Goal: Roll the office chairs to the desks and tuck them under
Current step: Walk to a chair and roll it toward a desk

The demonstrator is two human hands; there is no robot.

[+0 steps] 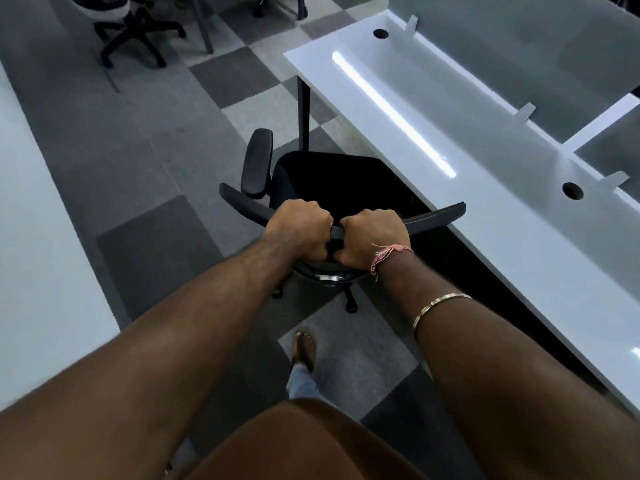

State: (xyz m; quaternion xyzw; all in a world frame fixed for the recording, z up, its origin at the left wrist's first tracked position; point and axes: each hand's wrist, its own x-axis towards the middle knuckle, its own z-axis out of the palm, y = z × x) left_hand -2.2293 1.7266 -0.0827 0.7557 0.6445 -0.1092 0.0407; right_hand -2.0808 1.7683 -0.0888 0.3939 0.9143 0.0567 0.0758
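Both the left hand [300,227] and right hand [374,233] are gripping the backrest top of the black office chair [332,178], which is sitting half under the white desk [485,209] lying ahead-right.

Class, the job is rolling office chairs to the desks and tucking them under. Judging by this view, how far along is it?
Done: nothing shows as tucked. In hand: left hand and right hand grip the black chair's backrest beside the white desk, seat partly under its edge. Left: push it fully under; another chair stands across the aisle.
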